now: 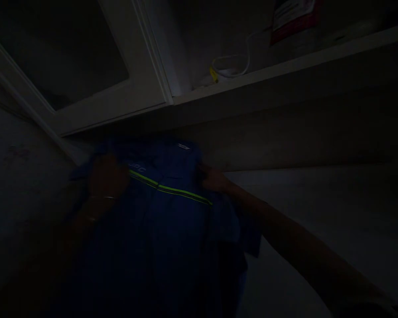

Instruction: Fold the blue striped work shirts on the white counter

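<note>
The scene is very dark. A blue work shirt [166,221] with a bright yellow-green stripe across the chest lies spread on a pale surface. My left hand [106,177] rests on the shirt's left shoulder, fingers curled on the cloth, with bangles at the wrist. My right hand [214,179] reaches in from the lower right and grips the shirt's right shoulder edge near the end of the stripe.
A white window frame [86,106] rises behind the shirt on the left. A ledge [285,66] at the back right carries a coiled white cable [230,70] with a yellow tag and a red-and-white packet [293,17]. The pale surface [318,212] stretches to the right.
</note>
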`<state>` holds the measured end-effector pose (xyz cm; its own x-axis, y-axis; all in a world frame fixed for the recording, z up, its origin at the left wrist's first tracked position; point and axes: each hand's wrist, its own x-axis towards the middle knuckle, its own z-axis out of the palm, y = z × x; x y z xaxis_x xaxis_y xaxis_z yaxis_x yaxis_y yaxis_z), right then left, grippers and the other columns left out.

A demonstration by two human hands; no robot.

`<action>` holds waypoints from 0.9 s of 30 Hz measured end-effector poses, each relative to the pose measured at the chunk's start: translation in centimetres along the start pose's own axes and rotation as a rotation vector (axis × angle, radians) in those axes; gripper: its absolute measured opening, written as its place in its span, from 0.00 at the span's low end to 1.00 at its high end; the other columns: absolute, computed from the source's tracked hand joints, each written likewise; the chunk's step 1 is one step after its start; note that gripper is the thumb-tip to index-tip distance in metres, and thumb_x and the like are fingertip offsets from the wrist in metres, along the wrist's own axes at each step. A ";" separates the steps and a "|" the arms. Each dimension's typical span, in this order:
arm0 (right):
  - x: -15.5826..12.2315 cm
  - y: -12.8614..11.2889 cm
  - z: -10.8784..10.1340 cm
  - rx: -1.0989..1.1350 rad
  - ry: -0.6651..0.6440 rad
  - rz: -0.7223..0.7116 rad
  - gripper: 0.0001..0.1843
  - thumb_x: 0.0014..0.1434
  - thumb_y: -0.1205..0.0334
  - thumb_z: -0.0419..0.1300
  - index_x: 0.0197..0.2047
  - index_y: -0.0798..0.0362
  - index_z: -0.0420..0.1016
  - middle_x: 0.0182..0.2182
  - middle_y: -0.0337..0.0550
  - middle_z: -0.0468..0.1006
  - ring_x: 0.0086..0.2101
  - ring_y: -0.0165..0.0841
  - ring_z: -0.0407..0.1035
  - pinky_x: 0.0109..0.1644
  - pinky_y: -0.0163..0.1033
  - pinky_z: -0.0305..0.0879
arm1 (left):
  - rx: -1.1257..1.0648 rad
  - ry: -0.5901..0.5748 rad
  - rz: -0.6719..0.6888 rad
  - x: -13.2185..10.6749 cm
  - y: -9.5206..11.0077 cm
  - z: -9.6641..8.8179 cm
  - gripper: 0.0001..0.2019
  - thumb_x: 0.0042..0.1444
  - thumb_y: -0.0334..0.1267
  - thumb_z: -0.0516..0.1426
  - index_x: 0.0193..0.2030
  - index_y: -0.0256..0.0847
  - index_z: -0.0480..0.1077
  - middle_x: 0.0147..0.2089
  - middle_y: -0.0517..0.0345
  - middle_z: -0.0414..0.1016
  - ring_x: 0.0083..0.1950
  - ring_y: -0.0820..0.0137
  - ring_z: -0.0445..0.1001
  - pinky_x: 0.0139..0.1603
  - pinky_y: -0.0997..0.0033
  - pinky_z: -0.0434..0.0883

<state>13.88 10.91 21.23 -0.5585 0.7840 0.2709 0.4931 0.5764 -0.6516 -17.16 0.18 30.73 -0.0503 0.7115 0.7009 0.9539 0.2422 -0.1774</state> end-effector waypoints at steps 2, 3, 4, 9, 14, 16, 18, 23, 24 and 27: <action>1.5 3.4 2.0 -0.092 -0.077 0.111 0.47 0.52 0.65 0.60 0.72 0.56 0.47 0.69 0.55 0.51 0.63 0.50 0.57 0.65 0.52 0.55 | 0.129 -0.095 0.065 -0.9 1.5 4.6 0.31 0.67 0.41 0.44 0.70 0.19 0.45 0.64 0.25 0.60 0.70 0.42 0.51 0.67 0.44 0.53; 1.7 4.9 3.1 -0.109 -0.101 0.145 0.47 0.52 0.67 0.60 0.72 0.57 0.47 0.70 0.58 0.49 0.61 0.52 0.59 0.63 0.53 0.58 | 0.160 -0.167 0.077 -1.8 2.4 7.3 0.31 0.66 0.39 0.43 0.70 0.18 0.44 0.64 0.22 0.60 0.70 0.43 0.53 0.68 0.45 0.52; 1.7 6.4 4.1 -0.115 -0.114 0.170 0.47 0.52 0.69 0.59 0.72 0.59 0.46 0.70 0.62 0.46 0.60 0.53 0.61 0.61 0.53 0.60 | 0.177 -0.244 0.090 -2.9 3.1 10.0 0.29 0.66 0.35 0.41 0.70 0.18 0.45 0.66 0.22 0.58 0.70 0.45 0.53 0.68 0.46 0.50; -2.5 11.9 6.4 -0.122 -0.143 0.200 0.43 0.58 0.61 0.57 0.72 0.59 0.44 0.71 0.61 0.36 0.61 0.48 0.60 0.63 0.50 0.59 | 0.137 -0.418 0.108 -7.3 4.7 19.3 0.26 0.61 0.27 0.41 0.64 0.22 0.61 0.56 0.26 0.72 0.58 0.51 0.71 0.60 0.52 0.63; -10.3 15.2 4.3 -0.268 0.016 0.368 0.37 0.64 0.44 0.48 0.69 0.56 0.54 0.64 0.57 0.61 0.58 0.47 0.64 0.60 0.52 0.60 | 0.116 -0.405 0.079 -6.8 5.5 19.9 0.26 0.62 0.27 0.39 0.64 0.16 0.58 0.59 0.20 0.67 0.60 0.47 0.68 0.60 0.47 0.62; -13.0 16.1 3.7 -0.384 0.011 0.446 0.34 0.63 0.44 0.49 0.67 0.53 0.59 0.60 0.55 0.68 0.57 0.48 0.64 0.59 0.53 0.59 | 0.078 -0.381 0.137 -6.8 7.4 18.6 0.27 0.61 0.28 0.40 0.66 0.18 0.55 0.66 0.22 0.59 0.64 0.47 0.64 0.63 0.48 0.60; -14.7 16.7 3.8 -0.455 -0.023 0.454 0.31 0.64 0.45 0.50 0.65 0.51 0.63 0.62 0.53 0.66 0.59 0.47 0.62 0.61 0.53 0.57 | -0.015 -0.364 0.252 -8.1 10.3 16.7 0.27 0.62 0.32 0.42 0.68 0.27 0.55 0.69 0.32 0.58 0.66 0.50 0.61 0.65 0.48 0.58; -15.3 16.9 4.9 -0.528 -0.024 0.467 0.25 0.68 0.53 0.44 0.64 0.45 0.64 0.64 0.47 0.64 0.60 0.43 0.61 0.63 0.58 0.52 | -0.265 -0.547 0.323 -15.6 17.9 12.3 0.27 0.66 0.50 0.41 0.66 0.42 0.60 0.70 0.48 0.59 0.69 0.56 0.59 0.67 0.51 0.58; -15.1 16.9 5.1 -0.529 -0.040 0.454 0.25 0.67 0.56 0.44 0.65 0.45 0.62 0.64 0.47 0.64 0.60 0.43 0.61 0.63 0.58 0.52 | -0.297 -0.606 0.302 -17.2 19.0 11.8 0.28 0.66 0.52 0.40 0.66 0.41 0.61 0.70 0.47 0.59 0.69 0.56 0.59 0.68 0.52 0.58; -14.8 17.7 5.2 -0.541 -0.111 0.375 0.30 0.64 0.66 0.44 0.69 0.47 0.55 0.66 0.48 0.62 0.62 0.42 0.57 0.63 0.57 0.53 | -0.362 -0.665 0.240 -20.6 21.1 11.2 0.29 0.66 0.53 0.37 0.67 0.43 0.60 0.71 0.50 0.58 0.70 0.57 0.56 0.69 0.48 0.55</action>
<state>27.44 8.31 2.00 -0.3354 0.9421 0.0019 0.9161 0.3266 -0.2324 0.67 -2.01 4.82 0.1114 0.9895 0.0921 0.9923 -0.1159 0.0448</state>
